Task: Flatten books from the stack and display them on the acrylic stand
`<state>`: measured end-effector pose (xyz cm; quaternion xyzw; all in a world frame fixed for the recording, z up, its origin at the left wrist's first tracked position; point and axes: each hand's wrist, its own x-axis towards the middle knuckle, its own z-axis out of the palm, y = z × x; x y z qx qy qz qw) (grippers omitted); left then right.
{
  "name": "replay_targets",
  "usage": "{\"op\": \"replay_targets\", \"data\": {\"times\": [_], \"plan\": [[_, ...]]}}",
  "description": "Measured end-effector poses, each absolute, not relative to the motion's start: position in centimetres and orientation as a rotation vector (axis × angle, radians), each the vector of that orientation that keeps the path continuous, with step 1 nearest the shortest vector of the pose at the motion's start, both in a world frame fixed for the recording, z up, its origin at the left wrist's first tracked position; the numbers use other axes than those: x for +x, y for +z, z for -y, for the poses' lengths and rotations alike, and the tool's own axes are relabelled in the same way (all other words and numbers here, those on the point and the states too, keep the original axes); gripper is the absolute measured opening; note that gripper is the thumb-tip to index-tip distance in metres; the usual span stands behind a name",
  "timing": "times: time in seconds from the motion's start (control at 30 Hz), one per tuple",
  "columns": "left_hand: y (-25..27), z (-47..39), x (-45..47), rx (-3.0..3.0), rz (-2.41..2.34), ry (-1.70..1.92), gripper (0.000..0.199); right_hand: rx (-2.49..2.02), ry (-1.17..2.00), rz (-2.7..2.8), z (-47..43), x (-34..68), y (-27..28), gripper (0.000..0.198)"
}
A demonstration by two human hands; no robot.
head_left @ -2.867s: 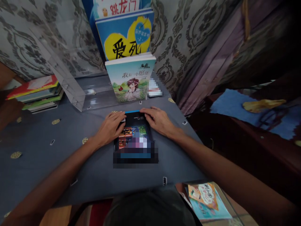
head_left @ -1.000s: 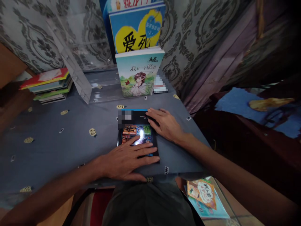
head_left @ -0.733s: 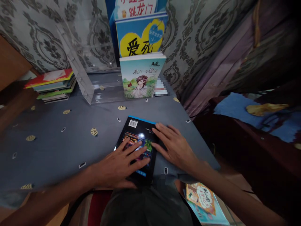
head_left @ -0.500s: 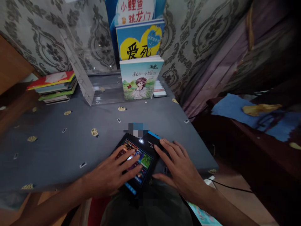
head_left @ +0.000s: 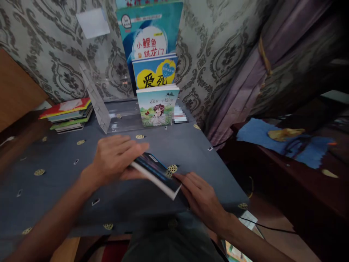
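A dark-covered book (head_left: 159, 171) is tilted above the table near its front edge, its white page edge towards me and a barcode label on the upper cover. My left hand (head_left: 117, 156) is closed round the far-left end, thumb on top and fingers underneath. At the near-right corner, my right hand (head_left: 200, 196) grips the book with its fingertips; part of that grip is hidden. Beyond the hands, a clear acrylic rack (head_left: 96, 100) holds several upright books, with a pale green book (head_left: 157, 109) in front and a yellow-and-blue book (head_left: 155, 74) behind it.
A stack of books (head_left: 69, 114) lies left of the rack on the grey pineapple-print tablecloth (head_left: 62, 193). To the right are a purple curtain (head_left: 240, 87) and a dark red surface with a blue cloth (head_left: 251, 134). A black cable (head_left: 272, 226) runs below the table's right edge.
The book lay flat under my spread hands; now it is lifted and tilted between them. My left hand has moved up and left, closing on its end. The view has shifted upwards.
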<state>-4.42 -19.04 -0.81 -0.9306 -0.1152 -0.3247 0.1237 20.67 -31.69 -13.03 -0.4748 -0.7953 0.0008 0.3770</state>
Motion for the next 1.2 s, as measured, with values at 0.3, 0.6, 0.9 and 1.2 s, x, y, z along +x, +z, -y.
{"op": "replay_targets", "data": {"times": [0.3,0.6,0.9,1.2], "plan": [[-0.4,11.8,0.7,-2.692,0.931,-1.124,0.039,-1.367,0.786,1.498,29.5,21.8,-10.1,0.033],[-8.4,8.7,0.2,-2.914,1.29,-0.645,0.021,-1.456,1.323,1.333,26.8,23.5,-11.7,0.052],[-13.1,13.5,-3.1,-2.893,1.043,-0.585,0.028,-1.852,0.566,1.757,25.5,26.0,-11.2,0.044],[-13.7,13.5,-3.5,-2.909,1.009,-0.57,0.031,-1.239,0.293,2.344,18.4,17.3,-10.8,0.049]]}}
